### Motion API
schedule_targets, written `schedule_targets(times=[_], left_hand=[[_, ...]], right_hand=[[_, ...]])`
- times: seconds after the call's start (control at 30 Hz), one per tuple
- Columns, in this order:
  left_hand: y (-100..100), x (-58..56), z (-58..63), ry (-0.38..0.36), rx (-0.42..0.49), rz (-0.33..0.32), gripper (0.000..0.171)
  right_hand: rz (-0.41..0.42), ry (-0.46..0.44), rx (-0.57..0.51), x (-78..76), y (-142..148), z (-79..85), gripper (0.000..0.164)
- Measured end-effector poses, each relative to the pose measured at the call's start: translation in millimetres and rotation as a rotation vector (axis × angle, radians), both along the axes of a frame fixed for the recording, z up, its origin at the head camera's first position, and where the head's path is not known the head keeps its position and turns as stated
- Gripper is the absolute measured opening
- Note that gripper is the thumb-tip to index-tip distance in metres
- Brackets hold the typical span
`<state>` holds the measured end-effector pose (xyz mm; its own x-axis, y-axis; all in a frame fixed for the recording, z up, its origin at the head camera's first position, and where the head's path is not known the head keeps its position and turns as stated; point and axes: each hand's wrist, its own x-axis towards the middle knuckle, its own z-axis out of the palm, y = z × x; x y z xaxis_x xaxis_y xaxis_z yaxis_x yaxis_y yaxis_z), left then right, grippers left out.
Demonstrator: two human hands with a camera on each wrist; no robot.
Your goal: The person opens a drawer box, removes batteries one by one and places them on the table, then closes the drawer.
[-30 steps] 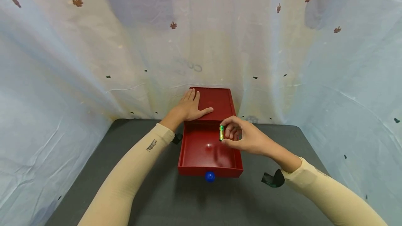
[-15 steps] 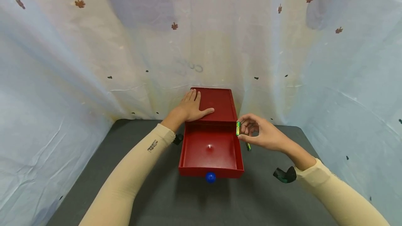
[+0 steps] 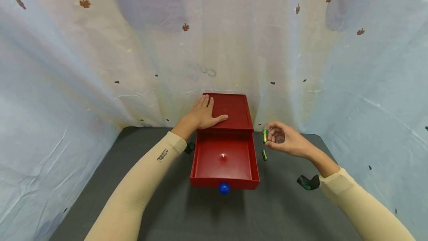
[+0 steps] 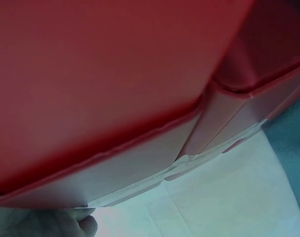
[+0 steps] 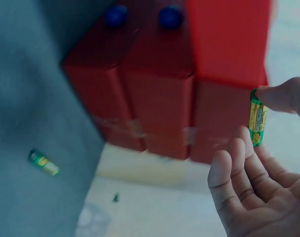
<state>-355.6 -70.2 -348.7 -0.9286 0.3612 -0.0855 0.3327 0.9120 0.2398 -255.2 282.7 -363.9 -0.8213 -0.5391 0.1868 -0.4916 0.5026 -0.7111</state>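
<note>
My left hand lies flat on the top of a red drawer unit, fingers spread and thumb out. The top drawer is pulled out toward me, with nothing inside it. To the right of the unit, my right hand pinches a small green and yellow battery upright between thumb and fingertip. A second battery of the same look lies on the table beside the drawer. In the left wrist view only a few fingers show under the red casing.
A blue ball knob sits on the drawer's front. Below it, the right wrist view shows two closed drawers, each with a blue knob. A dark grey table bears the unit, and a pale curtain hangs close behind.
My right hand has carried the pinched battery from over the drawer out to the right, past its side. The battery on the table has come into view. My left hand stays in place.
</note>
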Motion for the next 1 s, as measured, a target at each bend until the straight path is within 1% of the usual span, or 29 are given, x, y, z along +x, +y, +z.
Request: schedule_targets(times=[0.17, 0.23, 0.37, 0.43, 0.6, 0.7, 0.87, 1.0], left_hand=[[-2, 4.7, 1.6, 0.041, 0.005, -0.014, 0.111], [-3, 5.0, 1.3, 0.045, 0.005, -0.014, 0.112], [-3, 5.1, 1.1, 0.048, 0.006, -0.013, 0.112], [-3, 5.3, 1.3, 0.049, 0.003, -0.014, 0.111], [-2, 5.8, 1.7, 0.047, -0.002, -0.016, 0.111], [-2, 6.1, 1.9, 0.049, -0.002, -0.015, 0.112], [-2, 5.8, 1.4, 0.053, -0.004, -0.016, 0.111], [-2, 6.1, 2.0, 0.052, -0.002, -0.017, 0.111]], right_hand=[[0.001, -0.044, 0.010, -10.1, 10, -17.0, 0.044], [0.004, -0.061, 0.006, -14.1, 13, -23.4, 0.043], [-0.006, -0.060, 0.022, -22.5, 21, -36.6, 0.041], [-0.016, -0.056, 0.035, -27.1, 26, -43.9, 0.043], [-0.050, -0.092, 0.070, -37.7, 38, -62.7, 0.045], [-0.051, -0.104, 0.073, -42.2, 46, -71.9, 0.046], [-0.055, -0.123, 0.062, -46.2, 54, -80.1, 0.046], [-0.059, -0.141, 0.084, -49.9, 59, -86.9, 0.045]])
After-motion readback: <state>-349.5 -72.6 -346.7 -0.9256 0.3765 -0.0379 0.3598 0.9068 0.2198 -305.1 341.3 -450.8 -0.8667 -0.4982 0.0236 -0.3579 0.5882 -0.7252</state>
